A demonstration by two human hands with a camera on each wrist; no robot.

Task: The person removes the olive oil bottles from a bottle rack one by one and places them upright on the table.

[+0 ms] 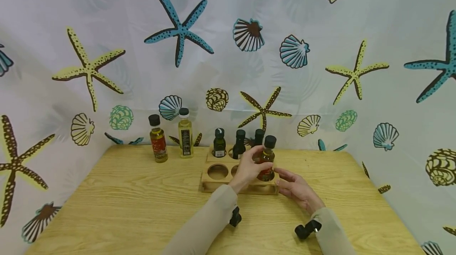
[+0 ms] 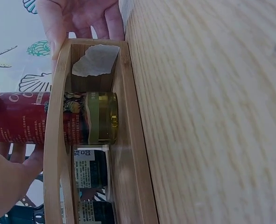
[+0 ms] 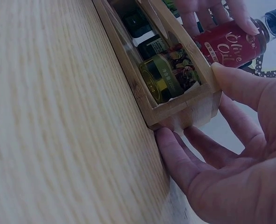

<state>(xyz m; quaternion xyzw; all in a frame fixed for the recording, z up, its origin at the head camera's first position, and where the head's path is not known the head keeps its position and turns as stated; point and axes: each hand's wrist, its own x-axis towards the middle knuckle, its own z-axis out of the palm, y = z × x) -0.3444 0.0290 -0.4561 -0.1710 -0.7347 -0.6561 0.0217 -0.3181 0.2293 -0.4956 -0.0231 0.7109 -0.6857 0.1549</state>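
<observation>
My left hand (image 1: 250, 169) grips a dark-capped olive oil bottle (image 1: 268, 155) with a red label, thumb on one side and fingers on the other. The bottle stands upright through the front right hole of a two-tier wooden rack (image 1: 218, 186). In the left wrist view, the olive oil bottle's base (image 2: 102, 119) is close over the rack's bottom board. My right hand (image 1: 298, 188) holds the rack's right end. In the right wrist view its thumb (image 3: 236, 79) rests at the upper board's corner and its fingertips touch the end piece below.
Several dark green bottles (image 1: 219, 144) stand in the rack's back row. The front left hole (image 1: 218, 172) holds no bottle. Left of the rack stand another red-labelled bottle (image 1: 158, 144) and a pale yellow oil bottle (image 1: 186, 138). A patterned curtain (image 1: 228, 69) hangs behind the wooden table (image 1: 142, 199).
</observation>
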